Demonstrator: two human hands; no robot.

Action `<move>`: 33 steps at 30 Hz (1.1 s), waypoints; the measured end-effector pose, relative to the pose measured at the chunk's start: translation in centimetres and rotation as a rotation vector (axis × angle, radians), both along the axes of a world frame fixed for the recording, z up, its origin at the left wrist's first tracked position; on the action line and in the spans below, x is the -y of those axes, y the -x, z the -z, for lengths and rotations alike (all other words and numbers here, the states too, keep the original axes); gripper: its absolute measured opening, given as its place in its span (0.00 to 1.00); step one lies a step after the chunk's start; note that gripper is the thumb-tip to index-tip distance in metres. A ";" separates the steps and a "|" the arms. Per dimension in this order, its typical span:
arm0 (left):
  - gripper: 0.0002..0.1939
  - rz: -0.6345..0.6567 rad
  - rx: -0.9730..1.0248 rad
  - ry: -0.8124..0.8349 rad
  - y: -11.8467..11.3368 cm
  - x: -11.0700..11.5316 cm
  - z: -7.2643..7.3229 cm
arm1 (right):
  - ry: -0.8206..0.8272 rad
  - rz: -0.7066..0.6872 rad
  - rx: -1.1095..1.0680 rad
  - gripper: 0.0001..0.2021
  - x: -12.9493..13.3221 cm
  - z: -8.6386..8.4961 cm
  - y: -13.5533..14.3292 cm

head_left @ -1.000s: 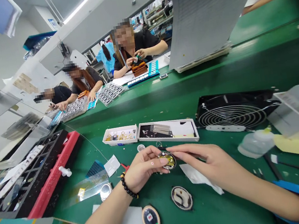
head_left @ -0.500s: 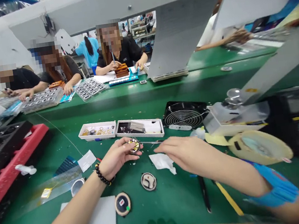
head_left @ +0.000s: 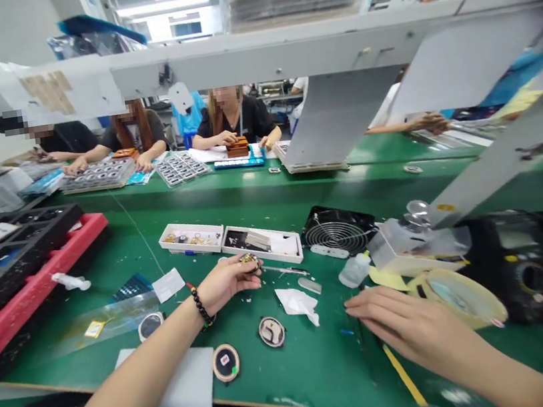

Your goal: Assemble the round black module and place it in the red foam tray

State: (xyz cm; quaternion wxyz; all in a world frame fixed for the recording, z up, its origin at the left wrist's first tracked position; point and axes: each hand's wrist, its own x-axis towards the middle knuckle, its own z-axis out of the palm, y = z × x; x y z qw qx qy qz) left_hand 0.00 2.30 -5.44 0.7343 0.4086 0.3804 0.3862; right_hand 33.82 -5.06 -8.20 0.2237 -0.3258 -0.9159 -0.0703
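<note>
My left hand (head_left: 225, 283) is closed on a small round watch module (head_left: 250, 264), gripped at its edge between thumb and fingers. Further right, my right hand (head_left: 402, 320) has its fingers together around a slim black tool (head_left: 365, 345), blurred along its length; its exact kind cannot be made out. A metal screwdriver-like tool (head_left: 285, 269) lies on the bench just right of the module. Below are an open round watch case (head_left: 272, 332) and a dark watch face (head_left: 226, 363) with a green sticker. Crumpled white tissue (head_left: 297, 304) lies between my hands.
Two white parts trays (head_left: 263, 244) stand behind my left hand, beside a black fan (head_left: 339, 231). A small bottle (head_left: 354, 270), a yellow strip (head_left: 404, 375) and a yellowish round dish (head_left: 461, 298) are at right. A red-edged black organizer (head_left: 45, 282) stands left; co-workers sit opposite.
My right hand has moved away from the metal tool, rightward and nearer me, to the black tool. My left hand still holds the module. The view has tilted up.
</note>
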 end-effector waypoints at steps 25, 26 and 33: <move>0.16 0.025 0.004 -0.106 -2.2 2.4 0.1 | 0.705 0.164 -1.338 0.14 -4.7 -0.8 12.2; 0.16 0.021 0.000 -0.113 -2.2 2.5 0.1 | 0.675 0.173 -1.327 0.13 -4.8 -0.6 12.2; 0.15 0.034 -0.031 -0.138 -2.4 2.6 0.3 | 0.765 0.247 -1.175 0.17 -5.0 -0.1 11.6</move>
